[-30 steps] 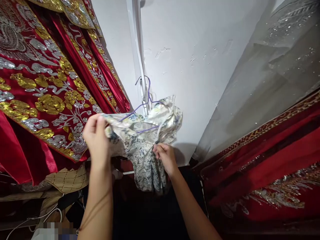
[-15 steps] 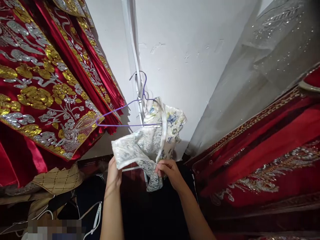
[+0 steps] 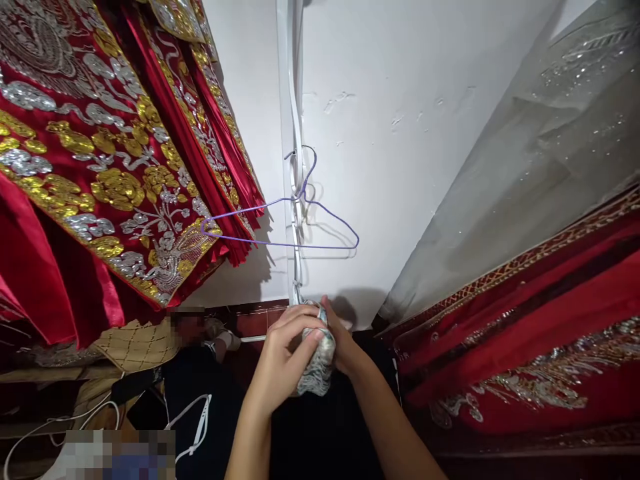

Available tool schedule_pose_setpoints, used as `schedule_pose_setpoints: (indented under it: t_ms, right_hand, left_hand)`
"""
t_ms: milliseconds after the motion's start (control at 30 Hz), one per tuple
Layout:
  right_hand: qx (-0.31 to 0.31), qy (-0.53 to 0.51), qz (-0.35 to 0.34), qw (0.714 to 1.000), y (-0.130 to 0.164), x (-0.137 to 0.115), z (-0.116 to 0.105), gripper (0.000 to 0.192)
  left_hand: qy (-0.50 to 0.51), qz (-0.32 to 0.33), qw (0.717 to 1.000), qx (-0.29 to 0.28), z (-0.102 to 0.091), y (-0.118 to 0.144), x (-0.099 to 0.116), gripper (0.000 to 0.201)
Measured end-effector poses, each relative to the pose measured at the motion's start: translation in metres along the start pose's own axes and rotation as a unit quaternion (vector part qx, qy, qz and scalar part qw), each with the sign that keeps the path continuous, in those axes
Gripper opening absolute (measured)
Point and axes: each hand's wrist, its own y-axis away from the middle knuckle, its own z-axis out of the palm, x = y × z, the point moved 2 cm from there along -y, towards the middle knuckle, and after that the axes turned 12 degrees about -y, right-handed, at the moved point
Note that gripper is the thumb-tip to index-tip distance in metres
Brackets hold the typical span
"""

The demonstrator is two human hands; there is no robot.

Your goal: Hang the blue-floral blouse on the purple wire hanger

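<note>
— While both hands are occupied, how is the patterned garment placed relative to the grip?

— It is held bunched between the two hands, below the purple hanger and apart from it. Its long axis is directed roughly up and down the view, the lower end extended past the left thumb.

— Which hand is nearer?

— Neither, as judged; contact appears to be made by both. By the left hand the cloth is pinched between thumb and fingers. By the right hand its right side is met; the fingers are partly hidden, so their closure cannot be told.

— Surface and room?

— No support is seen beneath the garment; dark cloth is noted below. The hanger is backed by a white wall, flanked by red embroidered fabric at left and red beaded fabric at right.
</note>
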Motion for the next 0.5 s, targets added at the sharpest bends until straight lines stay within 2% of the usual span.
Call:
schedule_pose_setpoints:
  t_ms: [67,133,167,200,267,367,433,500]
  right_hand:
    - [-0.052,-0.003,0.039,0.998,0.003,-0.002,0.015,0.076]
    - [-0.103,0.071,0.051,0.991,0.004,-0.006,0.023,0.061]
    - [-0.124,0.136,0.036,0.982,0.003,-0.010,0.025,0.051]
    - [-0.139,0.209,0.006,0.968,0.001,-0.016,0.025,0.040]
    - [-0.158,0.341,-0.084,0.923,-0.007,-0.036,0.026,0.019]
    - [-0.113,0.396,-0.259,0.874,-0.030,-0.079,0.025,0.005]
    - [-0.015,0.346,-0.356,0.868,-0.052,-0.104,0.018,0.019]
    - [0.077,0.279,-0.378,0.879,-0.077,-0.114,0.007,0.030]
  left_hand:
    - [-0.059,-0.005,0.998,0.034,-0.006,-0.001,-0.003,0.018]
    - [-0.097,-0.028,0.992,0.079,-0.016,-0.001,-0.014,0.021]
    - [-0.098,-0.048,0.991,0.083,-0.022,0.000,-0.021,0.023]
    - [-0.090,-0.071,0.991,0.068,-0.027,0.003,-0.028,0.027]
    - [-0.071,-0.112,0.991,-0.005,-0.034,0.010,-0.040,0.037]
    - [-0.120,-0.150,0.975,-0.112,-0.045,0.024,-0.051,0.044]
    - [-0.181,-0.177,0.959,-0.129,-0.054,0.032,-0.055,0.046]
    - [-0.231,-0.187,0.947,-0.122,-0.065,0.036,-0.055,0.047]
